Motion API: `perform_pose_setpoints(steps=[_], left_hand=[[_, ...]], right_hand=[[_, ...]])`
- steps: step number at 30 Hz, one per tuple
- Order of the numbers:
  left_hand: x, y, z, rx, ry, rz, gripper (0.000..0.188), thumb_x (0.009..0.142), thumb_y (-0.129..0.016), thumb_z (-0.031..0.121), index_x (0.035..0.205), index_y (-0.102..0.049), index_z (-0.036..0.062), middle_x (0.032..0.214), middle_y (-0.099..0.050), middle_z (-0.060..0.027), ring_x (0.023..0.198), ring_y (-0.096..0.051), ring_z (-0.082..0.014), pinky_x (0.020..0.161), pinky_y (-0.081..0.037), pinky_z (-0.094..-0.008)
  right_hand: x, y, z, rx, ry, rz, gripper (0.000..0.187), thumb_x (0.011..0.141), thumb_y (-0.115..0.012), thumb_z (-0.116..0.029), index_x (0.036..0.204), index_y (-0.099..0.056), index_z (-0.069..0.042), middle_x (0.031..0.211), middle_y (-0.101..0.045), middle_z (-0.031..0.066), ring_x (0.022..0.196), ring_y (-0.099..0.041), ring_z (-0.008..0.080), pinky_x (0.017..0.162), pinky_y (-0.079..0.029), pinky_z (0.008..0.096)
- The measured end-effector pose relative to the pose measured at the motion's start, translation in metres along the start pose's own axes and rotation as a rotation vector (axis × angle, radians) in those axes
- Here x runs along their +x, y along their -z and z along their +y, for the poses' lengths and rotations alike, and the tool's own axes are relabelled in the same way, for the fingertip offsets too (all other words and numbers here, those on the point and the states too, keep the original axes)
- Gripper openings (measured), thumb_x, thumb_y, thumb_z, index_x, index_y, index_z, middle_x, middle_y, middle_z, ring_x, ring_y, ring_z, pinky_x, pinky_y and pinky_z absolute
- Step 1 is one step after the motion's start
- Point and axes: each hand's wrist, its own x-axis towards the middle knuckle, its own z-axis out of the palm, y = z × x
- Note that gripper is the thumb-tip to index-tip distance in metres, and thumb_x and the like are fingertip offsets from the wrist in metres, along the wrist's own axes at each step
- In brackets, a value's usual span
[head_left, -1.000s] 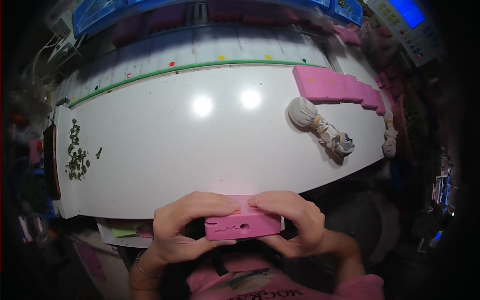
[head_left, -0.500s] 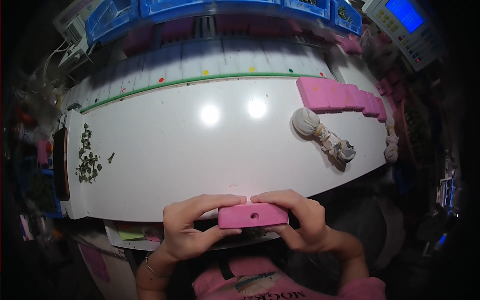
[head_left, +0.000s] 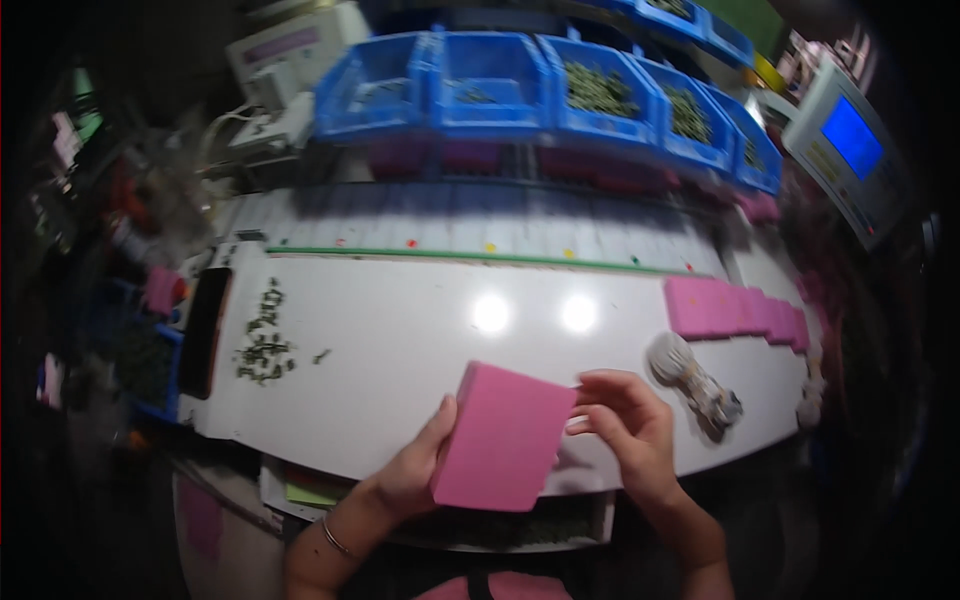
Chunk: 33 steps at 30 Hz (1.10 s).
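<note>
A pink rectangular block [head_left: 505,440], its broad plain face turned up, is held over the front edge of the white table [head_left: 380,340]. My left hand [head_left: 408,478] grips it by the left side, with the thumb along the edge and the other fingers hidden behind. Just beyond the block's right edge is my right hand [head_left: 642,440], its fingers apart and slightly bent, with nothing visible in them. Whether those fingertips touch the block I cannot tell. Below the block, a drawer [head_left: 603,525] with dark green bits stands out from under the tabletop.
Blue bins [head_left: 490,118], some with green pieces, line the back above a green-edged white panel [head_left: 480,220]. Pink blocks [head_left: 700,305] and a tied white cloth bundle [head_left: 690,378] lie right. Small green pieces [head_left: 262,350] lie left, near a dark flat object [head_left: 205,330].
The block has turned from its narrow holed side to its broad face. My right hand has let go and moved off to the right. The view has tilted up, showing more bins.
</note>
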Motion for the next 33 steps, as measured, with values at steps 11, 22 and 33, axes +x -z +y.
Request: perform_pose_setpoints(steps=[11,22,33], left_hand=[[-0.009,0.168,0.188,0.65,-0.106,0.838,0.048,0.081,-0.06,0.046,0.098,-0.061,0.0017,0.078,-0.061,-0.0038,0.071,-0.062,-0.0162,0.064,-0.052,-0.0318],[0.087,0.289,0.211,1.687,-0.08,1.353,0.057,0.059,-0.072,0.041,0.094,-0.066,-0.0025,0.102,-0.059,-0.0288,0.097,-0.057,-0.0388,0.087,-0.045,-0.0413],[0.101,0.298,0.205,1.947,-0.159,1.059,0.063,0.074,-0.066,0.048,0.105,-0.061,-0.0068,0.114,-0.051,-0.0321,0.108,-0.046,-0.0467,0.097,-0.035,-0.0503]], right_hand=[[0.022,-0.01,0.045,-0.096,-0.11,-0.049,0.012,0.089,-0.054,-0.005,0.095,-0.06,0.004,0.086,-0.065,0.0131,0.073,-0.064,0.0183,0.067,-0.053,0.0288],[0.02,-0.016,0.034,-0.325,-0.011,-0.071,0.014,0.09,-0.05,-0.002,0.093,-0.062,0.003,0.077,-0.062,0.0067,0.066,-0.057,0.0084,0.06,-0.047,0.0213],[0.027,-0.007,0.037,-0.414,0.074,-0.117,0.01,0.085,-0.054,0.002,0.09,-0.063,0.003,0.08,-0.065,0.0112,0.068,-0.063,0.0152,0.061,-0.052,0.0254]])
